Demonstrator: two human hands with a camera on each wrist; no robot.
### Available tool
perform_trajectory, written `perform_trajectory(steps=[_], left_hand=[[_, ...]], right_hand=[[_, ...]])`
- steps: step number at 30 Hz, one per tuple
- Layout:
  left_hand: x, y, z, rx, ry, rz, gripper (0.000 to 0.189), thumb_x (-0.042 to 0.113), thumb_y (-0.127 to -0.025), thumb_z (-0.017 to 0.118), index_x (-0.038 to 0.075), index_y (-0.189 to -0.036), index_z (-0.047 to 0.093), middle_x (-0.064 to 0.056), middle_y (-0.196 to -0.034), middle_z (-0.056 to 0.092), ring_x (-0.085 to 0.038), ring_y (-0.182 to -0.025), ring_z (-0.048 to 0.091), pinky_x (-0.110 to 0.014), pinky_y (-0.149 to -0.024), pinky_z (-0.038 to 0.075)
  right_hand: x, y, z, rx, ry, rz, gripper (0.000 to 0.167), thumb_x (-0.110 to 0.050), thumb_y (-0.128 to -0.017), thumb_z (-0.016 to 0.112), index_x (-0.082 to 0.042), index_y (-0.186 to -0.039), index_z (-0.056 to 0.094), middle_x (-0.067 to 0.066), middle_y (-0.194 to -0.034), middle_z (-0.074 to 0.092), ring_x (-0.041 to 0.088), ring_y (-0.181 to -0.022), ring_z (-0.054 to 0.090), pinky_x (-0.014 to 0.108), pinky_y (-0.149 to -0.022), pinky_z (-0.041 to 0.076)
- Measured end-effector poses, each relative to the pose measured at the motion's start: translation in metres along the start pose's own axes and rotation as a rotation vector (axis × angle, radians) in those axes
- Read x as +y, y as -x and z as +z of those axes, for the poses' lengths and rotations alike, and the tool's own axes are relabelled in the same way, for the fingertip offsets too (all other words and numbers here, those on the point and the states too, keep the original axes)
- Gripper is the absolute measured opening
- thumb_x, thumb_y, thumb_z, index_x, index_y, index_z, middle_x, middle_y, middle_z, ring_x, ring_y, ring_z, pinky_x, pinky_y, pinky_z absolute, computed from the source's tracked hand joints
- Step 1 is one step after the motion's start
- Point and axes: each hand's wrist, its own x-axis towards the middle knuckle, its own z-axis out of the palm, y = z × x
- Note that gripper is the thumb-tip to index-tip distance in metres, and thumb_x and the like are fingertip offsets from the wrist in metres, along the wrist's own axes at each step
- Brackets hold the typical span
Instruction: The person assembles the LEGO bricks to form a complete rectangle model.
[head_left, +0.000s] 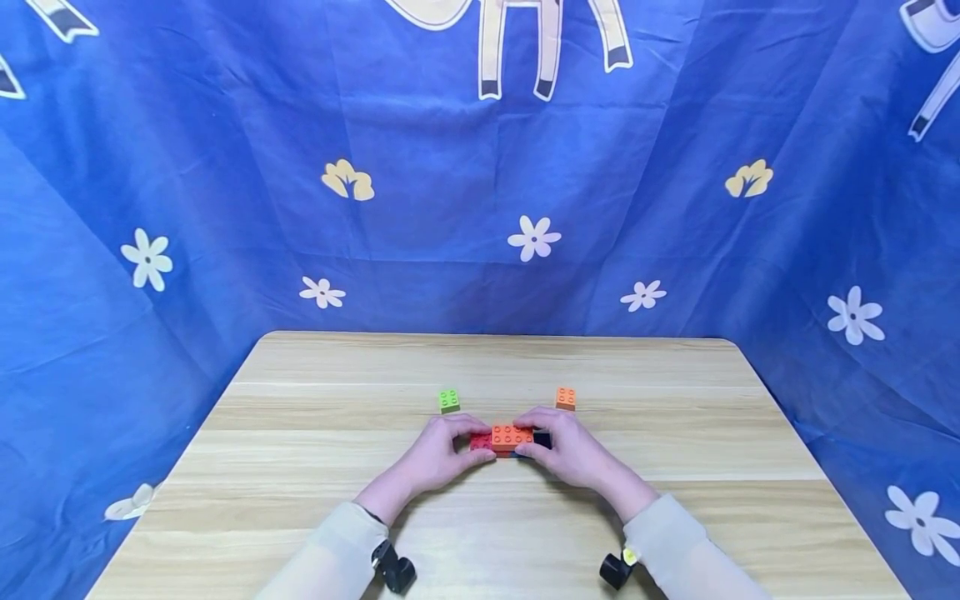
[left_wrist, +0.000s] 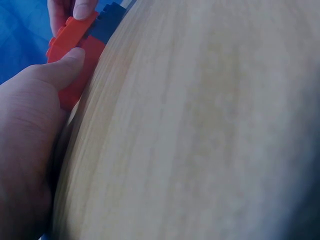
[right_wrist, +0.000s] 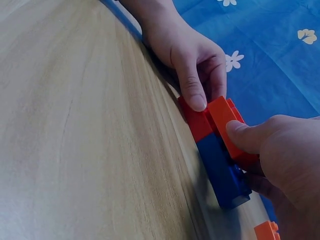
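Possibly, a tilted push by the right hand [head_left: 576,450] could lift one end and spread the joint beneath. Forearms in from seven and five o'clock. Right hand pinches oblong orange plastic brick [head_left: 504,438]; left hand [head_left: 433,454], at its nine o'clock, pinches studded red plastic brick [right_wrist: 197,122]. Orange straddles red and oblong blue plastic brick [right_wrist: 219,170]; full seating, cannot tell. Farther along the pale wood-grain surface [head_left: 337,383]: small green plastic brick [head_left: 448,400] at ten, small orange plastic brick [head_left: 566,397] at two.

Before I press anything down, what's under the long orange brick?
A red brick and a blue brick, end to end; the long orange brick spans their join. The faces beneath it are covered, so I can't tell whether they've locked.
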Motion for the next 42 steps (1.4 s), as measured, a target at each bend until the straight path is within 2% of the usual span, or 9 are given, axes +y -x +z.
perform_trajectory(steps=[15,31,38,42], left_hand=[[-0.001,0.001,0.001,0.012,-0.004,0.014,0.041,0.033,-0.089,0.088,0.011,-0.123,0.078,0.000,-0.122,0.075,-0.018,-0.118,0.067,-0.045,-0.108,0.049],[-0.003,0.001,0.001,0.006,0.008,0.007,0.041,0.032,-0.089,0.088,0.011,-0.123,0.078,0.003,-0.120,0.075,-0.016,-0.116,0.067,-0.043,-0.106,0.051],[0.002,-0.002,0.000,-0.010,0.080,-0.034,0.054,0.040,-0.089,0.087,0.012,-0.133,0.073,0.003,-0.130,0.071,-0.016,-0.121,0.065,-0.041,-0.107,0.050],[0.007,-0.004,0.002,0.003,0.105,-0.019,0.046,0.040,-0.093,0.084,0.015,-0.131,0.076,0.003,-0.129,0.073,-0.017,-0.123,0.064,-0.043,-0.110,0.049]], right_hand=[[0.001,0.001,0.003,0.008,0.011,-0.002,0.036,-0.021,-0.096,0.081,-0.009,-0.129,0.074,-0.002,-0.124,0.073,0.017,-0.119,0.066,0.043,-0.108,0.050],[0.002,0.002,0.007,0.030,0.115,-0.085,0.038,-0.023,-0.097,0.081,-0.006,-0.130,0.073,0.006,-0.127,0.074,0.023,-0.121,0.067,0.046,-0.108,0.051],[0.002,0.003,0.009,0.048,0.132,-0.100,0.036,-0.022,-0.096,0.082,-0.006,-0.128,0.074,0.006,-0.126,0.075,0.023,-0.120,0.068,0.045,-0.107,0.051],[0.003,0.003,0.007,0.033,0.124,-0.072,0.038,-0.025,-0.097,0.081,-0.007,-0.130,0.075,0.006,-0.127,0.075,0.023,-0.122,0.068,0.045,-0.108,0.051]])
